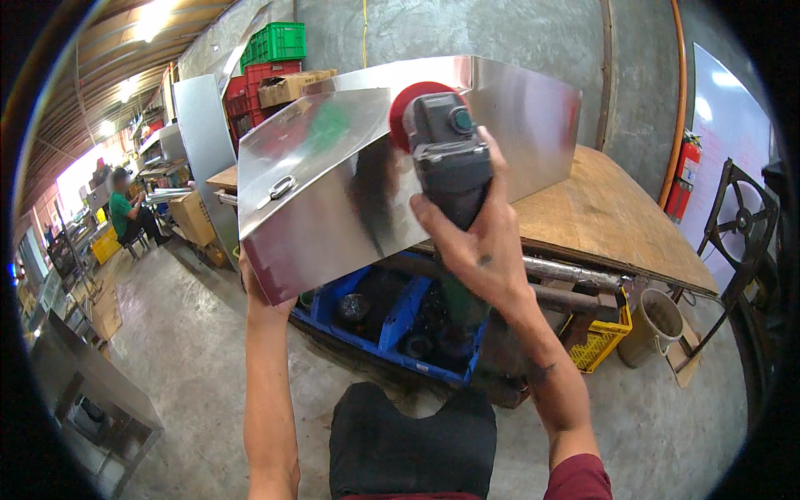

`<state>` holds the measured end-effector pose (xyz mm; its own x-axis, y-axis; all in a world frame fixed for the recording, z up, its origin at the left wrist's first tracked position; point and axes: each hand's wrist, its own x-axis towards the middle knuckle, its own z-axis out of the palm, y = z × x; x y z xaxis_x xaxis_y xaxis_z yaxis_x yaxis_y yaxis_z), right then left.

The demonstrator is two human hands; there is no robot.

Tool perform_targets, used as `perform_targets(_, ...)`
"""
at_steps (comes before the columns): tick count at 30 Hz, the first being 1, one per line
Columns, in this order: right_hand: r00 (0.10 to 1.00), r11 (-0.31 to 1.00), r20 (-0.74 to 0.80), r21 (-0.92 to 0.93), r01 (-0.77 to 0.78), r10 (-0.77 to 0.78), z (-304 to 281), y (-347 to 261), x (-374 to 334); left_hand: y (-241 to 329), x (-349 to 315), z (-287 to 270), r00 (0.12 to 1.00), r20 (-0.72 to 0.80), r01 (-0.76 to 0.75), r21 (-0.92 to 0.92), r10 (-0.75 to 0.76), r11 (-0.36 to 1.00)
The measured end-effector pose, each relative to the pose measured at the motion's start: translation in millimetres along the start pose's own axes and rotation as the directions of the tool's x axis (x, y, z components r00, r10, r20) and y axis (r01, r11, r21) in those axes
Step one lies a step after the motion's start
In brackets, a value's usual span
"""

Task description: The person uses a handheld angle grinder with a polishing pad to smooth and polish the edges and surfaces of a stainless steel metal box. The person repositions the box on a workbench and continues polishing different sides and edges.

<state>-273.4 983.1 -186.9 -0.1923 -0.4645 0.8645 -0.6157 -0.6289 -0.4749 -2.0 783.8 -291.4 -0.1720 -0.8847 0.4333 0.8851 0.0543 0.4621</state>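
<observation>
My right hand [487,242] is wrapped around the black body of an angle grinder [450,158]. Its red disc [412,108] lies against or just over the top edge of a shiny sheet-metal box [325,225]; whether it touches, I cannot tell. The box rests tilted on a wooden table, its near left corner jutting past the edge. At that corner my left hand [260,283] grips the metal, most of its fingers hidden behind it. A small metal latch [279,188] sits on the box's upper face.
Under the wooden table [617,208] stands a blue divided crate [392,325], with a yellow crate [604,337] and bucket [650,327] to the right. A fire extinguisher [685,175] hangs by a black wheeled frame [737,208]. A person [129,212] sits far left.
</observation>
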Motion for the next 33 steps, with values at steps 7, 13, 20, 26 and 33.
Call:
perform_targets(7, 0.998, 0.998, 0.03, 0.028, 0.053, -0.053, 15, -1, -11, -3, -8, 7, 0.999, -0.047, 0.005, 0.025, -0.003, 1.0)
perform_targets(13, 0.996, 0.995, -0.053, 0.069, -0.072, 0.076, 5, -5, 3, 2, -3, 0, 0.999, -0.028, 0.014, -0.008, -0.014, 1.0)
perform_targets(20, 1.0, 0.998, 0.012, 0.057, -0.005, 0.004, 19, -17, -14, -2, -2, 3, 0.999, -0.031, -0.039, 0.071, 0.041, 0.997)
perform_targets(26, 0.997, 0.995, 0.08, 0.095, 0.016, -0.023, 37, -23, -29, 0, 1, -3, 0.999, -0.032, -0.026, 0.073, 0.028, 0.997)
perform_targets(33, 0.999, 1.0, -0.044, -0.018, 0.006, -0.006, 18, -9, -8, 2, -10, 34, 0.991, -0.12, 0.054, -0.03, -0.057, 0.998)
